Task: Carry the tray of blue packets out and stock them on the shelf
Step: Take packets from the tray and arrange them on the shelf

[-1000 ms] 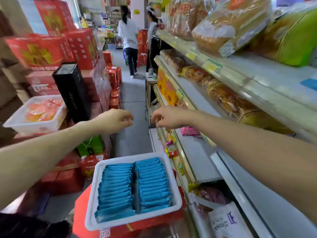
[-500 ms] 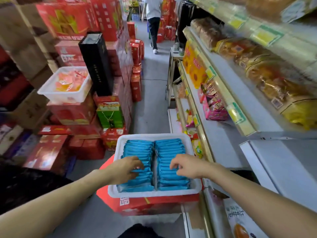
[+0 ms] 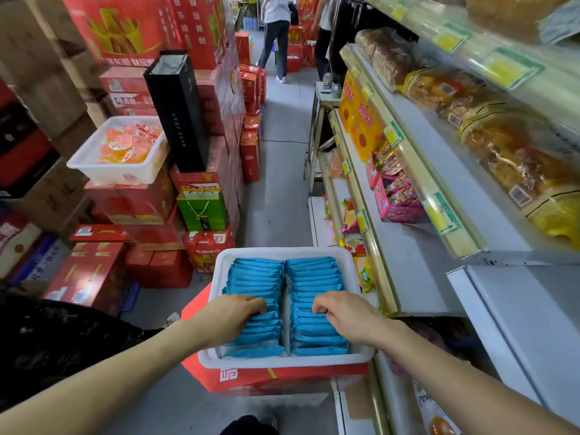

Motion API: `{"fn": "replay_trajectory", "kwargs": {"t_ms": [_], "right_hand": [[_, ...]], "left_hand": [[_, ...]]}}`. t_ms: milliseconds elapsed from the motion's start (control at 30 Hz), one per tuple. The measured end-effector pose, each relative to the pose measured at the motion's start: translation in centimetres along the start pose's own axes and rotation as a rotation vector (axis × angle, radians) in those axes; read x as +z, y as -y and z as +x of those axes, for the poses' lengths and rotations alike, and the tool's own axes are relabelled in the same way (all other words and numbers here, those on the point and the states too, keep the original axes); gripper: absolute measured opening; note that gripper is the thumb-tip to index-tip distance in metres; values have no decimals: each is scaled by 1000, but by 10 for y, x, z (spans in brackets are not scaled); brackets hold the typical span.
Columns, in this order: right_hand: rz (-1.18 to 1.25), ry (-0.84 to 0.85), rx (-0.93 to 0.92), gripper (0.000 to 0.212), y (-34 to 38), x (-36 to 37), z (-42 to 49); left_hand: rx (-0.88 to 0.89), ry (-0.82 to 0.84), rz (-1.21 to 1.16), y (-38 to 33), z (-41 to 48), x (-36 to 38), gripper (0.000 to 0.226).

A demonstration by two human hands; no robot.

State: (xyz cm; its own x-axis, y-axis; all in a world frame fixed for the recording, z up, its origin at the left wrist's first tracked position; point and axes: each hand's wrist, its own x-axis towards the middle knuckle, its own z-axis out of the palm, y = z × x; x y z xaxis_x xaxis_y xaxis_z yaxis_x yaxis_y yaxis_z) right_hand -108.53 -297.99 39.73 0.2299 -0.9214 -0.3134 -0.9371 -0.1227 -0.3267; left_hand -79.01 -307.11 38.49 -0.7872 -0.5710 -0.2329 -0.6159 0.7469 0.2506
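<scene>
White tray [image 3: 282,252], blue packets [image 3: 260,273], two rows, left hand [image 3: 230,313], right hand [image 3: 345,313]

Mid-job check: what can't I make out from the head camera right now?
Head view:
Fingertips of left hand and right hand: buried among the blue flat packets, behind knuckles; grip unclear.
Red cardboard carton: mostly covered by the white plastic tray.
Yellow-green shelf price tags: print blurred.

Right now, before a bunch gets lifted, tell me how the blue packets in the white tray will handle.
The blue packets look thin and flat, so each is probably light. They lean overlapped in two tight rows in the white tray, so a lifted bunch may fan out or slip apart unless squeezed from both ends.
</scene>
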Motion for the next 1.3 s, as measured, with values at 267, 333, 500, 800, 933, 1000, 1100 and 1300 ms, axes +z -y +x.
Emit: {"fn": "replay_trajectory", "kwargs": {"t_ms": [267, 333, 500, 800, 933, 1000, 1100, 1300], "right_hand": [[-71, -76, -47, 17, 8, 3, 1], [-73, -96, -62, 21, 9, -2, 2], [-68, -83, -57, 23, 6, -23, 15], [-58, 6, -53, 26, -2, -10, 14], [-59, -17, -71, 24, 2, -14, 8], [-90, -6, -84, 20, 5, -14, 5], [-164, 25, -103, 24, 11, -13, 4], [-184, 149, -106, 42, 15, -22, 4]], "left_hand": [[28, 1, -37, 1, 1, -8, 20], [42, -9, -33, 3, 2, -9, 24], [120, -35, -22, 15, 16, -28, 26], [210, 136, -42, 21, 19, -30, 32], [223, 128, -45, 20, 17, -25, 20], [221, 149, -48, 18, 16, -24, 24], [240, 184, -41, 15, 17, -26, 27], [260, 213, -55, 20, 21, -40, 35]]}}
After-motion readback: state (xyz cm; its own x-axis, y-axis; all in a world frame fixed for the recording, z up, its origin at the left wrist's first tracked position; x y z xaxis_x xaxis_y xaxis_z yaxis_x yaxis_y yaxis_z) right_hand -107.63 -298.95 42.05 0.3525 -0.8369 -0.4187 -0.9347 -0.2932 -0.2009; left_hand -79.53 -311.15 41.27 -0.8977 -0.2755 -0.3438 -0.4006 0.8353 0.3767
